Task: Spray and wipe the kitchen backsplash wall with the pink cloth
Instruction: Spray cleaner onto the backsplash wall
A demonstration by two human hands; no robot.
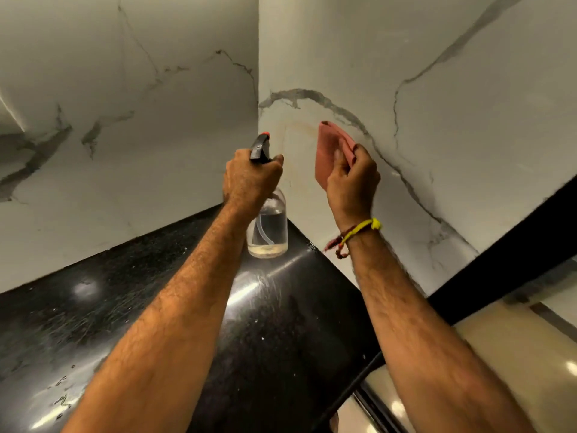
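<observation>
The left hand (249, 179) is wrapping its fingers around the neck of a clear spray bottle (268, 226), the grip closing just under the black trigger head with its small orange nozzle tip, which is pointing toward the backsplash wall (437, 126). The bottle is hanging upright above the dark, glossy table (131, 307) without touching it, and a little liquid is sitting in its bottom (a thin tube is showing inside). The right hand (351, 182) is pinching the pink cloth (331, 151) between thumb and curled fingers, holding it up just beside the wall, near the corner where two white marble-veined panels are meeting; whether the cloth is touching the wall cannot be told. A faint yellowish stain (299, 126) is lying on the wall between the nozzle and the cloth. Yellow and red threads (359, 232) are circling the right wrist.
</observation>
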